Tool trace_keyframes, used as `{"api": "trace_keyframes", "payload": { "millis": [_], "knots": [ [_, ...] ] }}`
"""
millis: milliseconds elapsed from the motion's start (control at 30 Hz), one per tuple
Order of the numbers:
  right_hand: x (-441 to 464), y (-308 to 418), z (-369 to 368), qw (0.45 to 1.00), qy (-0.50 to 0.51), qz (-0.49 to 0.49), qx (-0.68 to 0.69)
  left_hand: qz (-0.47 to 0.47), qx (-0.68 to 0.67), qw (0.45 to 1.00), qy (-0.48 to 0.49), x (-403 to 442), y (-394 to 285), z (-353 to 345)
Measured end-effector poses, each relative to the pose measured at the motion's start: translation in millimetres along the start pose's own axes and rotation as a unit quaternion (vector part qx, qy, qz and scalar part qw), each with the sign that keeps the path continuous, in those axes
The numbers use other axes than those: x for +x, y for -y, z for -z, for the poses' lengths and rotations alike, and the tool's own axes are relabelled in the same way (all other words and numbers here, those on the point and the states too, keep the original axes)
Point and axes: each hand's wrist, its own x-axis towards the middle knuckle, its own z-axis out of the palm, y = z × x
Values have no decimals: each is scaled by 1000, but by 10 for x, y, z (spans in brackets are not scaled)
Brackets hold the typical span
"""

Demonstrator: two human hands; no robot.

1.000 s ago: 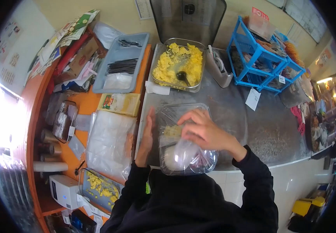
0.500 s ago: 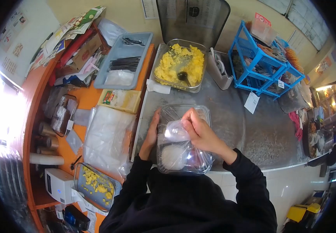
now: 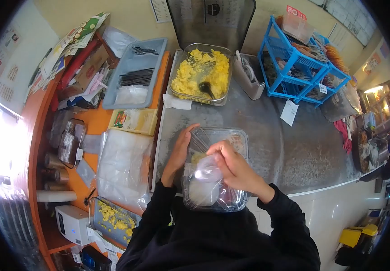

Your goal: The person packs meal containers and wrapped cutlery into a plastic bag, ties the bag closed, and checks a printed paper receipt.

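In front of me stands a clear rectangular container (image 3: 244, 156), covered in part by thin clear plastic film (image 3: 196, 183). Its contents show only partly: something whitish in the near left part and something reddish beside it. My right hand (image 3: 233, 167) is closed above it, with a bunched piece of the film between thumb and fingers. Along the container's left side, my left hand (image 3: 179, 156) lies with its fingers stretched out, touching the film or the wall; I cannot tell which.
A glass dish (image 3: 225, 92) of yellow food holds a black spoon (image 3: 206, 89) at the back. Blue baskets (image 3: 290, 72) stand back right. To the left are a blue-grey tray (image 3: 110, 97), plastic bags (image 3: 125, 165) and a smaller tray (image 3: 132, 219) with yellow bits.
My right hand has drawn the film lower and toward me, uncovering some of the container's far part. The left hand's fingers have straightened away from the far left corner.
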Motion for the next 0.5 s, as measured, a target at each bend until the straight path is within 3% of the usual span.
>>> {"api": "trace_keyframes", "payload": {
  "millis": [67, 167, 267, 333, 500],
  "knots": [
    [-39, -24, 195, 997, 6, 52, -49, 6, -66, 998, -11, -17, -1, -18],
    [-266, -476, 246, 961, -261, 18, 91, 36, -158, 985, -60, -248, 73, -57],
    [-595, -990, -37, 895, -323, -178, 250, 142, -240, 957, -81, -521, 182, -70],
    [-673, -1015, -201, 882, -291, -178, 325, 262, -359, 894, -51, -706, 426, -77],
    [-591, -804, -298, 880, -284, -155, 347, 298, -352, 886, 39, -866, 716, -140]
  ]
}}
